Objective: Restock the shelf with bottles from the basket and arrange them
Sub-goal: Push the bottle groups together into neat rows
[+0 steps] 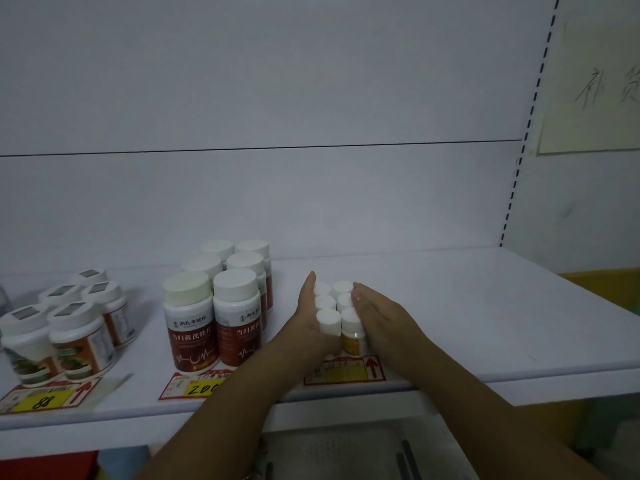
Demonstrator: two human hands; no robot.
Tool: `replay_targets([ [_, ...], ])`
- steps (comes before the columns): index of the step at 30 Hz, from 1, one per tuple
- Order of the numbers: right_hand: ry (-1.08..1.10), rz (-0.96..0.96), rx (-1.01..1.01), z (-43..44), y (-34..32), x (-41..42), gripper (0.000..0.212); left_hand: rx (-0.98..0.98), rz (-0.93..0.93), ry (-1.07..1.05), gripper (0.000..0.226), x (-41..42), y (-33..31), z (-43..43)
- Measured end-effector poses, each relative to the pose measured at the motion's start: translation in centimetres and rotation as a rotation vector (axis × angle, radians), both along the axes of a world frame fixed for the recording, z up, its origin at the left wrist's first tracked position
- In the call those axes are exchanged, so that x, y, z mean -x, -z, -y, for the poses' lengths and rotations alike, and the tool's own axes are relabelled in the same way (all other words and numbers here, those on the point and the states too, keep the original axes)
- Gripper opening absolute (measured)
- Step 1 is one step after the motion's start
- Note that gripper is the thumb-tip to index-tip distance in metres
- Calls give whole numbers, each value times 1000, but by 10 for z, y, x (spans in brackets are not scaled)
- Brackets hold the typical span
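White shelf (pixel 467 306), head view, with stock in three groups along its front half.

Item 1: small bottles (pixel 328 318), white caps, six showing in two columns of three, standing upright right of centre. The front right one shows a yellow label. The block sits just behind a red and yellow price tag (pixel 346 370) stuck on the shelf edge.

Item 2: left hand (pixel 308 317), flat, its straight fingers (pixel 309 289) pressed along the left side of the block. Nothing is clasped.

Item 3: right hand (pixel 381 320), flat likewise, its straight fingers (pixel 367 296) laid against the right side of the block, so the small bottles stand squeezed between both palms.

Item 4: red-labelled bottles (pixel 214 306), larger, white caps, six in two columns, just left of the left hand, apart from it. A tag marked 280 (pixel 199 386) lies in front.

Item 5: green-labelled bottles (pixel 69 327), five, at far left, behind a tag marked 88 (pixel 45 398).

Item 6: basket (pixel 363 452), pale mesh, below the shelf edge between the forearms; its contents cannot be made out.

Item 7: paper sheet (pixel 595 91) with handwriting, on the wall at upper right.
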State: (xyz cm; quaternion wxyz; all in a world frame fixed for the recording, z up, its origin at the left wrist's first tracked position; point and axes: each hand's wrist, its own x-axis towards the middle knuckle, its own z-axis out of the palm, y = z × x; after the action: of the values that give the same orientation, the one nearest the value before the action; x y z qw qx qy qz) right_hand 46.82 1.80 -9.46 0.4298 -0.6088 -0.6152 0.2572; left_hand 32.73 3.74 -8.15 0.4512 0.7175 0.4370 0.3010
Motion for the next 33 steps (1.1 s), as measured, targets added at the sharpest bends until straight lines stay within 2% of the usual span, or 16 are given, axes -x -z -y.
replay_targets([
  [4, 7, -1, 19, 2, -3, 1, 45, -16, 57, 23, 93, -1, -2, 2],
  [8, 5, 0, 55, 1, -3, 0, 49, 80, 198, 39, 90, 0, -6, 5],
  [13, -4, 12, 21, -1, 0, -1, 51, 90, 259, -10, 60, -1, 0, -7],
  [15, -9, 18, 6, -1, 1, -2, 52, 117, 408, -28, 52, 5, 11, -13],
  [16, -11, 21, 15, -1, 2, -2, 53, 92, 414, -32, 49, 4, 13, -14],
  [18, -15, 31, 37, -2, 2, -2, 54, 54, 315, -98, 50, 1, 11, -16],
  [19, -18, 36, 41, -2, 2, -1, 54, 99, 250, -137, 55, -4, 8, -17],
  [21, -17, 42, 59, -2, 2, -1, 54, 126, 192, -79, 68, -3, 10, -11],
  [24, -12, 56, 31, -1, 2, 0, 58, 108, 203, -44, 80, 1, 11, -6],
  [28, -4, 92, 51, 0, 1, 3, 67, 88, 195, -15, 66, -2, 5, 0],
  [33, 1, 96, 53, 2, 2, 5, 78, 80, 204, 23, 93, -3, 10, -7],
])
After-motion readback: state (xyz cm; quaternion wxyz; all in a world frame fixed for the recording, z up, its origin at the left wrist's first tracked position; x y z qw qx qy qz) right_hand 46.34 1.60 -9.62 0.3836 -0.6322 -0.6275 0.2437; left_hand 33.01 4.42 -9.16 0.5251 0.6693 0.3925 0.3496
